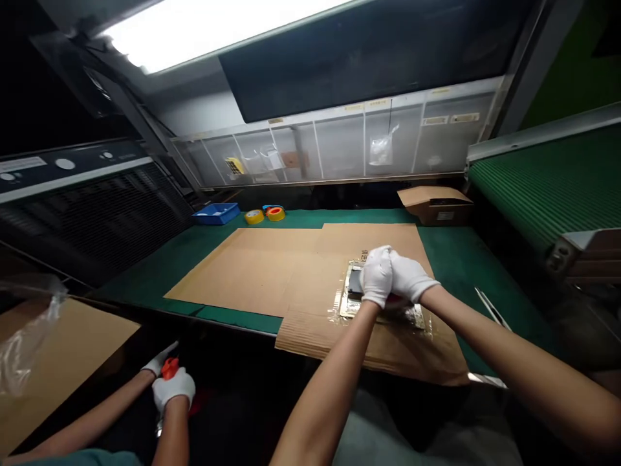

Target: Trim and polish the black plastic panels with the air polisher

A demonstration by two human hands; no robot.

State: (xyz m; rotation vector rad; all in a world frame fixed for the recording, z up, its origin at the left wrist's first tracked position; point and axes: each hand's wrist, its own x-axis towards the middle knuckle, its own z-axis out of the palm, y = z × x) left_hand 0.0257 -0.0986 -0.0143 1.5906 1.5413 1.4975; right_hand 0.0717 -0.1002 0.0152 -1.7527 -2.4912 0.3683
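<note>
green bench (160,262) carrying cardboard (252,265), tape rolls (254,217), blue tray (209,219)

Cardboard (252,268) brown; block (356,282) black; mat (453,265) green (conveyor (553,175) too, ribbed).

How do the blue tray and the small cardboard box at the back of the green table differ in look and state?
Color: the blue tray is blue; the cardboard box is brown.
Top: the tray is open above; the box has flaps partly covering its top.
Size: the box looks larger and taller than the tray.
Shared: both sit near the back edge of the green table.
</note>
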